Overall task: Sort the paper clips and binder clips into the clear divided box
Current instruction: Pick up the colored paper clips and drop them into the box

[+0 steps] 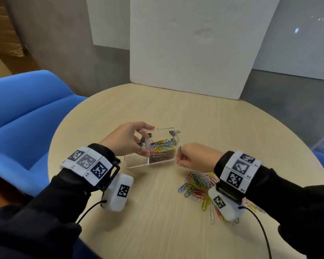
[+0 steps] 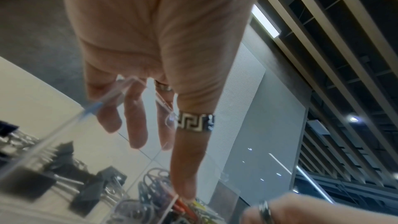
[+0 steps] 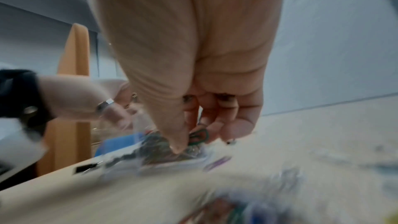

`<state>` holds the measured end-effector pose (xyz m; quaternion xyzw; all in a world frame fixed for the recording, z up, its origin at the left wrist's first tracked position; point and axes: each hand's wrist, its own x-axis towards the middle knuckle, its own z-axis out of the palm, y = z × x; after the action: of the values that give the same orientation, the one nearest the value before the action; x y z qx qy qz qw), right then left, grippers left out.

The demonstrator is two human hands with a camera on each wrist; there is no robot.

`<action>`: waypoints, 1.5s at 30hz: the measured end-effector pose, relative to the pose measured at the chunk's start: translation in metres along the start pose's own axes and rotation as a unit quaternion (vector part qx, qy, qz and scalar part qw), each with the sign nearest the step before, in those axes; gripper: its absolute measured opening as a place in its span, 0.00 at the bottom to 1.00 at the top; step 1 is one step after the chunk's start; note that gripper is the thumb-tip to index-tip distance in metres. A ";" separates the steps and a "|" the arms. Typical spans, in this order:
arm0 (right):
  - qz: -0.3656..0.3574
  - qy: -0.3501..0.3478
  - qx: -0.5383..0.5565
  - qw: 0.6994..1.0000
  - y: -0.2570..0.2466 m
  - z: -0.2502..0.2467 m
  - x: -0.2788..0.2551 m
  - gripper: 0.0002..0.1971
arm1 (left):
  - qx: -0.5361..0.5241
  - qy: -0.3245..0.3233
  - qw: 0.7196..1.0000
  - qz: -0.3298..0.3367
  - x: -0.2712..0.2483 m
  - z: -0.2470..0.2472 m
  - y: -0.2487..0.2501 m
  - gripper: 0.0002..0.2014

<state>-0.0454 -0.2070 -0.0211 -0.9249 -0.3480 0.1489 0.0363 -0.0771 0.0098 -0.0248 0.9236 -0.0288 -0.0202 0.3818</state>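
Observation:
The clear divided box (image 1: 137, 162) stands mid-table. Its right compartment holds coloured paper clips (image 1: 163, 148), and black binder clips (image 1: 144, 140) lie in the far left one. My left hand (image 1: 137, 141) grips the box's left part, fingers over the far rim and thumb (image 2: 194, 142) by the divider. My right hand (image 1: 181, 156) is curled just off the box's right near corner. In the right wrist view it pinches a green paper clip (image 3: 199, 136) between thumb and fingers. A loose pile of paper clips (image 1: 196, 186) lies under my right wrist.
More binder clips (image 1: 173, 132) sit on the table behind the box's far right corner. A white foam board (image 1: 185, 53) stands at the round table's far edge. A blue chair (image 1: 26, 118) is on the left.

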 end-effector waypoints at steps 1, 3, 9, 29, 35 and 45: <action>-0.003 0.016 -0.002 1.000 0.005 -0.004 0.001 0.10 | 0.001 0.004 1.000 -0.002 0.000 0.000 0.000 0.36; -0.025 0.026 -0.018 0.999 0.012 -0.007 0.004 0.08 | 0.004 0.013 1.000 -0.005 0.001 0.001 0.000 0.37; -0.076 0.008 -0.067 0.995 0.018 0.005 0.016 0.06 | 0.002 0.027 1.000 -0.015 0.002 0.002 0.001 0.37; -0.091 0.177 0.015 0.980 0.002 -0.049 0.004 0.02 | 0.001 0.008 1.000 -0.011 0.001 0.000 0.002 0.36; -0.103 0.192 -0.085 0.972 -0.021 -0.032 0.023 0.09 | -0.002 0.001 1.000 -0.002 -0.001 0.000 -0.001 0.36; -0.076 0.124 -0.088 0.985 -0.006 -0.039 0.026 0.13 | 0.005 -0.002 1.000 0.000 0.000 0.000 -0.001 0.36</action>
<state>-0.0188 -0.1842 0.0103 -0.9065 -0.4221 -0.0018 0.0091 -0.0773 0.0104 -0.0251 0.9256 -0.0297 -0.0222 0.3767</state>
